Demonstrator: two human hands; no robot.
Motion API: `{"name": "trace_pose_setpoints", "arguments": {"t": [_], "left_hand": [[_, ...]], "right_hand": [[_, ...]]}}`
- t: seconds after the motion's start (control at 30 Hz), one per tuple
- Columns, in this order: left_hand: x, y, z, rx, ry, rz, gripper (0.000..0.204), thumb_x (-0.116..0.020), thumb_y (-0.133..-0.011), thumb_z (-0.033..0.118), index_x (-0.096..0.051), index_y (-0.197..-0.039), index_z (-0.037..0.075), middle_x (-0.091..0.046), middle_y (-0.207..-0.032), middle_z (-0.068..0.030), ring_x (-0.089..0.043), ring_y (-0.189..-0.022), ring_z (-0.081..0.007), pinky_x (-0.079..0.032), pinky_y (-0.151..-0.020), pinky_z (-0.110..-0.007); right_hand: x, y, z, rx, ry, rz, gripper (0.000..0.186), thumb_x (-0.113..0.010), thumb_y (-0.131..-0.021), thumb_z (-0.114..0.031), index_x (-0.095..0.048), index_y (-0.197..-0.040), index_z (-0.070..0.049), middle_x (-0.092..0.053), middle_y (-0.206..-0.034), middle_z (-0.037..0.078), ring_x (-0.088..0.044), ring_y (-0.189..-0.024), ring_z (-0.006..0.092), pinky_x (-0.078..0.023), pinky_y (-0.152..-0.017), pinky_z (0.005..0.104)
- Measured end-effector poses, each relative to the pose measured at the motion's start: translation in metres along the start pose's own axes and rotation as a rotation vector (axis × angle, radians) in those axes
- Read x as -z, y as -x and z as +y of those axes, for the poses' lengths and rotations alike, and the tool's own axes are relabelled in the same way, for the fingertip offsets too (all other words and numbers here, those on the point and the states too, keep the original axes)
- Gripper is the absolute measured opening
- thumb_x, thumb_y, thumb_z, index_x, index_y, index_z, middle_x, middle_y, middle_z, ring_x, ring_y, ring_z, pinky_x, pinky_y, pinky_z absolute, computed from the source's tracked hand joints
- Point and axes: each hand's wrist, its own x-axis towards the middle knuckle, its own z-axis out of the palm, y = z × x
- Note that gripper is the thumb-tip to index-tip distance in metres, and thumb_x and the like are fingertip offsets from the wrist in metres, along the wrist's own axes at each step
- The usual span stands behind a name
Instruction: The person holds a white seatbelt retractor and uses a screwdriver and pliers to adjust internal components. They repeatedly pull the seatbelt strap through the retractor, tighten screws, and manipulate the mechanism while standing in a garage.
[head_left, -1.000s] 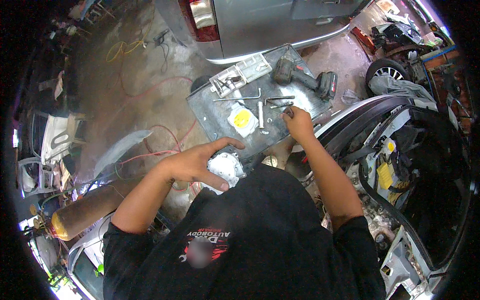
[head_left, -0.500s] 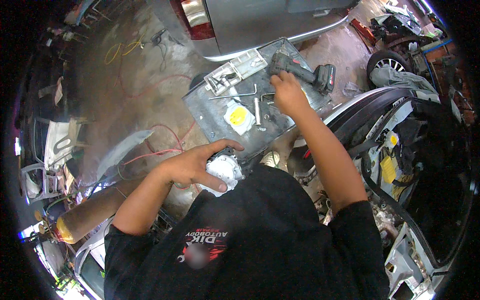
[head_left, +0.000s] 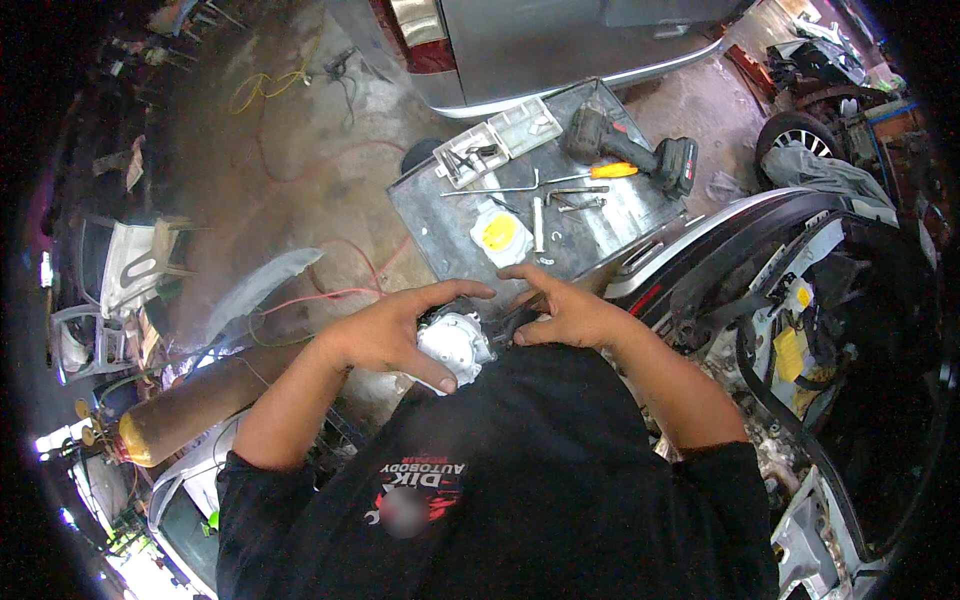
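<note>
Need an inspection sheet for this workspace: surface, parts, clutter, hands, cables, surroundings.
Surface: dark grey rectangular tabletop, marked, glare toward its right.
Job's things: rounded silver metal part, held close to the person's torso.
Clutter: open pale plastic box with small parts, black cordless power tool, orange-handled slim tool, silver metal tube, white part with yellow disc.
Hands: left hand grips the metal part; right hand beside it, contact unclear.
Cables: red hose and looped yellow cable on floor.
Surroundings: grey vehicle beyond the table, brown-and-yellow cylinder at left.
</note>
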Motion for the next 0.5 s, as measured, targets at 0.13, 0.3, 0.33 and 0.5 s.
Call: {"name": "trace_pose_setpoints", "arguments": {"t": [0.13, 0.3, 0.33, 0.5], "left_hand": [[-0.008, 0.005, 0.003, 0.053, -0.204, 0.125, 0.130, -0.106, -0.060, 0.030, -0.040, -0.169, 0.004, -0.053, -0.164, -0.0172, -0.049, -0.152, -0.0289, -0.034, -0.130, -0.043], [-0.022, 0.012, 0.015, -0.035, -0.314, 0.177, 0.148, -0.108, -0.055, 0.042, -0.028, -0.173, 0.002, -0.043, -0.171, -0.0207, -0.042, -0.157, -0.0313, -0.029, -0.132, -0.045], [-0.025, 0.013, 0.017, -0.064, -0.352, 0.168, 0.152, -0.108, -0.053, 0.045, -0.026, -0.173, 0.001, -0.041, -0.173, -0.0214, -0.041, -0.158, -0.0319, -0.028, -0.133, -0.045], [-0.049, 0.019, -0.005, -0.040, -0.130, 0.116, 0.154, -0.106, -0.057, 0.050, -0.020, -0.174, -0.001, -0.033, -0.176, -0.0223, -0.033, -0.163, -0.0338, -0.024, -0.134, -0.045]], "right_hand": [[0.009, 0.020, -0.009, -0.040, -0.214, 0.121, 0.063, -0.076, -0.098, -0.005, -0.045, -0.153, -0.009, -0.073, -0.118, 0.010, -0.068, -0.106, 0.0164, -0.053, -0.092, 0.0318], [0.021, 0.051, -0.062, -0.053, -0.469, 0.157, 0.050, -0.072, -0.099, -0.008, -0.050, -0.144, -0.011, -0.070, -0.105, 0.003, -0.061, -0.089, 0.0083, -0.046, -0.076, 0.0260], [0.023, 0.054, -0.068, -0.044, -0.497, 0.147, 0.049, -0.072, -0.099, -0.007, -0.051, -0.143, -0.011, -0.069, -0.104, 0.002, -0.060, -0.088, 0.0078, -0.045, -0.076, 0.0258], [0.007, 0.052, -0.064, -0.074, -0.114, 0.029, 0.052, -0.071, -0.096, -0.004, -0.052, -0.143, -0.010, -0.063, -0.100, 0.002, -0.056, -0.089, 0.0124, -0.044, -0.077, 0.0281]]}}
